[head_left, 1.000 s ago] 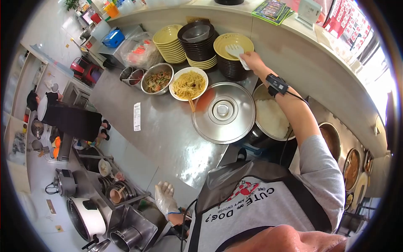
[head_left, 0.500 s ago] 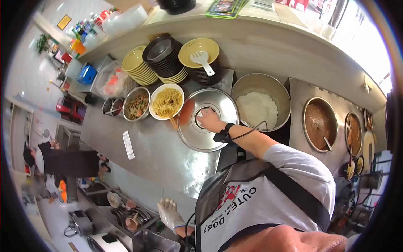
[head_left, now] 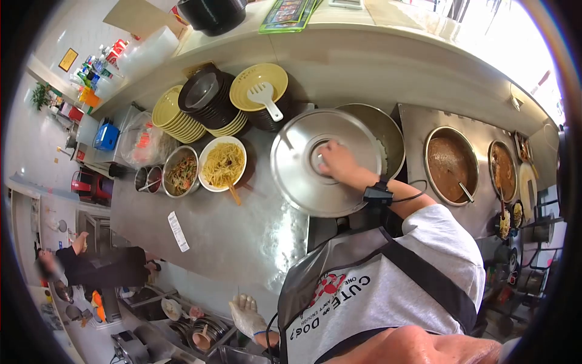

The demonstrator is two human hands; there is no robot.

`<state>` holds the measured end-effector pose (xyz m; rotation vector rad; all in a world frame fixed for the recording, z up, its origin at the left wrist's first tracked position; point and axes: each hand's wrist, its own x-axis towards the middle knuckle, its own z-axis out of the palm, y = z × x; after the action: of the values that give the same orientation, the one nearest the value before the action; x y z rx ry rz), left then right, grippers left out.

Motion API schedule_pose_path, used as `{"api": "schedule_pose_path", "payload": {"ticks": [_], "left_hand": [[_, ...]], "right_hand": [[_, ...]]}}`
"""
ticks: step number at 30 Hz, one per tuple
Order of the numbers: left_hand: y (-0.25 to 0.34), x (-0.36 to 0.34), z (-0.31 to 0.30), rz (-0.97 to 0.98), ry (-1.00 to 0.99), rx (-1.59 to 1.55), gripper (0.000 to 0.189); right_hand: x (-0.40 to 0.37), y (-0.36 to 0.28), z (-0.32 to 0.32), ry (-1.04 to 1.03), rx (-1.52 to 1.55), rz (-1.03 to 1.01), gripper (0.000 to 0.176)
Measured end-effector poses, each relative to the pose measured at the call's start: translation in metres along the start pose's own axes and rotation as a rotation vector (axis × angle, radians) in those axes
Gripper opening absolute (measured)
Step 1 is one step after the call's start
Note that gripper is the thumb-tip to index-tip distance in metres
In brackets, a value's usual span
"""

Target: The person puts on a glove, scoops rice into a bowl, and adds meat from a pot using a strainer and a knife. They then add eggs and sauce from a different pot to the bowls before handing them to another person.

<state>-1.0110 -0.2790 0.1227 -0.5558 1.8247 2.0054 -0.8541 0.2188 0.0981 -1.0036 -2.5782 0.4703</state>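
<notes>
My right hand point(head_left: 337, 161), bare with a black device at the wrist, grips the centre knob of a large round metal lid point(head_left: 297, 188). The lid is raised and partly covers the steel pot point(head_left: 397, 133) of white rice; only a sliver of rice shows past its right edge. My left hand point(head_left: 247, 316), in a clear plastic glove, hangs low beside the apron with its fingers extended and nothing in it. Left of the lid stand a white bowl of noodles point(head_left: 223, 162) with chopsticks and a metal bowl of mixed shredded food point(head_left: 181, 171).
Stacked bowls point(head_left: 182, 115) and a white slotted scoop point(head_left: 264, 100) sit along the back. A paper slip point(head_left: 178, 231) lies on the steel counter point(head_left: 230, 236). Pots of brown sauce point(head_left: 450, 164) are at right. Another person point(head_left: 103, 267) stands at far left.
My right hand has lifted the lid off the counter and carried it right, over the rice pot. My left hand stays low. The view has shifted slightly; the other person has raised an arm.
</notes>
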Motion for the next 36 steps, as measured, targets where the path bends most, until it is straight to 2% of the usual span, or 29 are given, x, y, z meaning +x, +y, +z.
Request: {"api": "schedule_pose_path", "payload": {"ticks": [3,5,9,10,12,16,18,25,27,29,36], "left_hand": [[0.010,0.003,0.019,-0.001,-0.045,0.027,0.065],[0.016,0.004,0.029,-0.001,-0.047,0.041,0.064],[0.028,0.004,0.051,0.012,-0.002,0.113,0.061],[0.030,0.006,0.052,0.017,0.008,0.122,0.061],[0.031,0.010,0.054,0.053,-0.125,0.084,0.057],[0.032,0.011,0.064,0.048,-0.098,0.115,0.051],[0.029,0.014,0.062,0.008,-0.164,0.128,0.064],[0.027,-0.001,0.040,0.007,-0.117,0.123,0.063],[0.026,-0.006,0.026,0.046,-0.062,0.115,0.053],[0.029,-0.011,0.015,0.052,-0.040,0.117,0.054],[0.032,-0.025,-0.042,0.084,0.044,0.056,0.059]], "right_hand": [[0.002,0.077,0.010,0.107,-0.057,0.076,0.042],[0.001,0.118,0.013,0.158,-0.172,0.208,0.039],[-0.005,0.149,0.015,0.136,-0.196,0.332,0.040],[-0.008,0.152,0.017,0.159,-0.203,0.320,0.041],[-0.012,0.148,0.017,0.164,-0.199,0.304,0.041],[-0.017,0.147,0.019,0.149,-0.195,0.260,0.043],[-0.017,0.151,0.020,0.176,-0.176,0.217,0.045],[-0.016,0.137,0.019,0.211,-0.239,0.285,0.044],[-0.009,0.131,0.018,0.223,-0.237,0.283,0.044],[-0.006,0.123,0.022,0.265,-0.280,0.269,0.045],[0.002,0.138,0.032,0.158,-0.295,0.406,0.046]]}}
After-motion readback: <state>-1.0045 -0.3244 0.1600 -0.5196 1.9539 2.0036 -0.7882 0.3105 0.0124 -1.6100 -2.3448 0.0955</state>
